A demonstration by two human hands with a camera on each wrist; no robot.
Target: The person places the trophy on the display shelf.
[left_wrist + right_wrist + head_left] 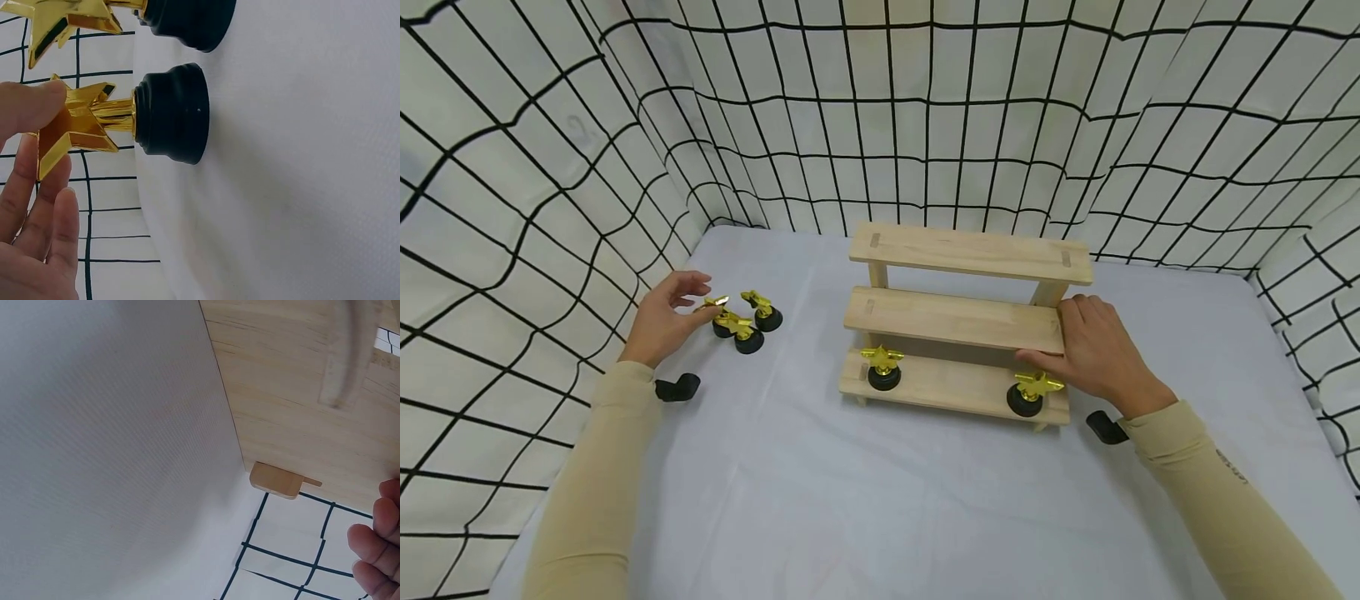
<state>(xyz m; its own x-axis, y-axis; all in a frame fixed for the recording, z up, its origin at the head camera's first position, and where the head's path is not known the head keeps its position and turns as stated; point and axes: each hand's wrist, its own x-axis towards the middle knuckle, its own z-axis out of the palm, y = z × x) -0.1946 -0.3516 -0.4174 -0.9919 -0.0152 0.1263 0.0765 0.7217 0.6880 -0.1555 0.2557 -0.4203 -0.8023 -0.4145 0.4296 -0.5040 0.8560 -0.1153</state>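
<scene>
My left hand (668,315) is at the far left, pinching a gold star trophy (172,114) by its star between thumb and fingers. Its black round base is close over the white cloth. Beside it stand two more star trophies, one nearer (748,340) and one farther right (767,316). My right hand (1097,350) grips the right end of a three-step wooden shelf (955,317), thumb along the middle step's front edge. In the right wrist view its fingertips (372,547) show beside the wood. On the lowest step stand a left trophy (884,377) and a right trophy (1027,400).
White cloth (820,500) covers the table. Black grid mesh (925,100) over white sheeting rises at the back and both sides. The left mesh comes close to my left hand. A black wrist piece (678,387) shows at the left wrist, another (1107,427) at the right.
</scene>
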